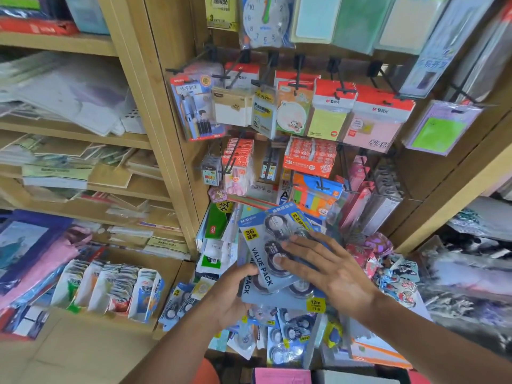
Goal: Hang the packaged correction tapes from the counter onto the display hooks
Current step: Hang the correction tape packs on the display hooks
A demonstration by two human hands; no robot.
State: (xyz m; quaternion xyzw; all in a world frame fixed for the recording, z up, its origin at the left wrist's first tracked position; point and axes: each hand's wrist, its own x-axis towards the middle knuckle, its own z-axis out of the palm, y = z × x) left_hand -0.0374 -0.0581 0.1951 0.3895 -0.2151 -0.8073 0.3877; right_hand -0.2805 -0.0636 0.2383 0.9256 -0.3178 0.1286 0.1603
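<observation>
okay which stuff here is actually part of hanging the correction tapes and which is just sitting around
Part of the job:
held correction tape packs
left hand
right hand
more tape packs on the counter
display hooks

Just lying about:
sticky note packs
toy clock
eraser box

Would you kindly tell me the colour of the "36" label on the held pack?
Yellow with black digits, on the blue correction tape pack; head view.
</observation>
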